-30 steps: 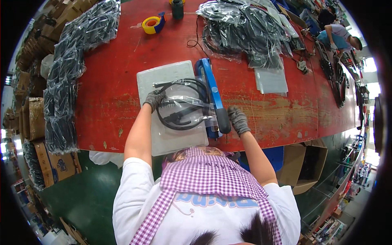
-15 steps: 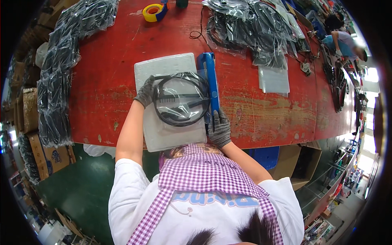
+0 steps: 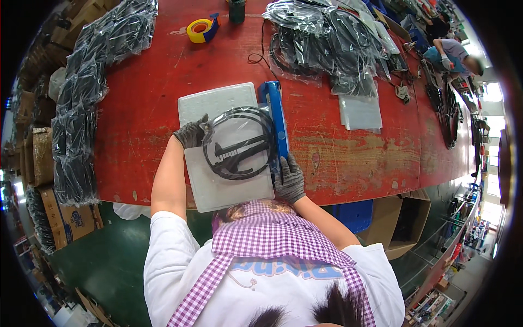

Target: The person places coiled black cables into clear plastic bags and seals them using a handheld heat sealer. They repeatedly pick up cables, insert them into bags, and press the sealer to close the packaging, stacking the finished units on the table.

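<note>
Red table [image 3: 147, 109] — its near edge carrying a white board [image 3: 226, 193] and blue sealer [image 3: 277, 120] — with bagged cables [image 3: 79, 136] along the left edge, tape [image 3: 202, 31] farther in.

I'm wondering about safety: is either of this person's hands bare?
No, the left hand and the right hand are both grey-gloved.

Through the head camera I see a broad red table [image 3: 136, 98], its paint scuffed to pale brown in places, over a dark green floor [image 3: 114, 267]. Cardboard boxes [image 3: 42, 155] crowd my left edge, while on the right bright windows [image 3: 493, 94] glare white, and fisheye curvature bends everything outward.
</note>
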Demonstrator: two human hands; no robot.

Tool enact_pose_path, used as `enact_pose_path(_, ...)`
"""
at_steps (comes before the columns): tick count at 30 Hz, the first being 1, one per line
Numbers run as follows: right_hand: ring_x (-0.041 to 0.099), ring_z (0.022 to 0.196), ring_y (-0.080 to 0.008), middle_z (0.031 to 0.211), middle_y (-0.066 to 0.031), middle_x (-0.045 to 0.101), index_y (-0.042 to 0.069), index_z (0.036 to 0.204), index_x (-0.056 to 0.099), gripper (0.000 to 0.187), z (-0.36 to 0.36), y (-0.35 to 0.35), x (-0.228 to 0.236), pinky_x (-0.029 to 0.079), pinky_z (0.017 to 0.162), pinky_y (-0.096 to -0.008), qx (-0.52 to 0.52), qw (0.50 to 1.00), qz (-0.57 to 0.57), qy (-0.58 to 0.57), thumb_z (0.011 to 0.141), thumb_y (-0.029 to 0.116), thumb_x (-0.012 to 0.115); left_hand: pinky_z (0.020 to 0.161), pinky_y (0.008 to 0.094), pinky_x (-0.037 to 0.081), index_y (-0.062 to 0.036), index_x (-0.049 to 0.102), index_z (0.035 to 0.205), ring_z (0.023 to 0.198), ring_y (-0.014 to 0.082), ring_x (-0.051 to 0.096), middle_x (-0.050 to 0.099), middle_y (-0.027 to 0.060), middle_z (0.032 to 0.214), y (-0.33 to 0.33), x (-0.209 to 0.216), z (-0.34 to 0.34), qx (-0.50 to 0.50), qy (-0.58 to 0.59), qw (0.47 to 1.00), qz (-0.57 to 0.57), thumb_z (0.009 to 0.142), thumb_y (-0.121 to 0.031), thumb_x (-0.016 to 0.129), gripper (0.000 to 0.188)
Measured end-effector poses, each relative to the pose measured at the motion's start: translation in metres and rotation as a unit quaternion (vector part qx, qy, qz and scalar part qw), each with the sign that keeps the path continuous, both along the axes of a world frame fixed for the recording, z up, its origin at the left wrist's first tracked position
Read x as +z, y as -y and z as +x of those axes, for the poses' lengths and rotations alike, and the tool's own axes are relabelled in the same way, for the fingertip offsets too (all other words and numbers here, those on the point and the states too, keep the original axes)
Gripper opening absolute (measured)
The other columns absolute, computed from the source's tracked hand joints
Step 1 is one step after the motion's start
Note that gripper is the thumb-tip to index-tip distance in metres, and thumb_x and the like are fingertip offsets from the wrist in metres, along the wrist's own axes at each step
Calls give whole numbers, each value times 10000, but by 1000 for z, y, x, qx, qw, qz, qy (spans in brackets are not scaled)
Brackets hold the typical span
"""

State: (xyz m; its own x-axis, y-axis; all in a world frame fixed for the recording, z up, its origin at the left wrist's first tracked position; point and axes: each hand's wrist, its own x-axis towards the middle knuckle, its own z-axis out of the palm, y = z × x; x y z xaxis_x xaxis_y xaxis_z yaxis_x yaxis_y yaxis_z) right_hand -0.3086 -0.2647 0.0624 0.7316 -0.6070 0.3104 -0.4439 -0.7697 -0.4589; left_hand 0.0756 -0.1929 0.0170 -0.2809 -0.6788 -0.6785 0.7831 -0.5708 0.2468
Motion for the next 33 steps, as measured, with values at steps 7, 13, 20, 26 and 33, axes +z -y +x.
enact_pose_path(7, 437, 998, -418, 1197, -263, 354, 26, 1188, 365, 524, -3, -2, -3, 380, 835, -465, -8, 1000, 11, 0, 702, 134, 526, 576, 284, 460, -95, 552, 847, 606, 125, 513, 542, -7, 736, 11, 32, -26, -44, 240, 968, -54, 735, -233, 644, 200)
enact_pose_path(13, 448, 983, -415, 1151, -281, 389, -1, 1134, 417, 491, -3, -1, -2, 381, 822, -465, -6, 1000, 11, 12, 688, 165, 539, 660, 314, 447, -15, 553, 906, 735, 209, 567, 602, 104, 809, 16, 20, -44, -173, 666, 726, -10, 764, -302, 575, 321)
enact_pose_path(20, 443, 1008, -414, 1131, -275, 410, 0, 1135, 433, 476, -7, -1, -4, 376, 846, -462, -16, 999, 15, 23, 700, 165, 535, 614, 321, 452, -40, 558, 894, 654, 196, 558, 594, 105, 752, -49, -6, -78, -203, 599, 763, 134, 752, -357, 574, 348)
enact_pose_path(26, 449, 989, -421, 1137, -291, 402, 0, 1136, 430, 486, -4, -1, 4, 377, 841, -459, -36, 997, 59, 19, 693, 165, 544, 419, 263, 416, -65, 540, 864, 477, 125, 489, 544, 24, 646, -58, 10, -116, 62, 453, 879, 138, 727, -207, 626, 215)
enact_pose_path(33, 506, 927, -323, 1053, -193, 485, 34, 1137, 434, 478, 5, 25, 59, 413, 827, -388, -58, 965, 249, 51, 720, 222, 568, 527, 294, 484, -72, 518, 949, 613, 158, 558, 570, 65, 750, -65, 13, -131, 223, 246, 932, 142, 755, -98, 573, 204)
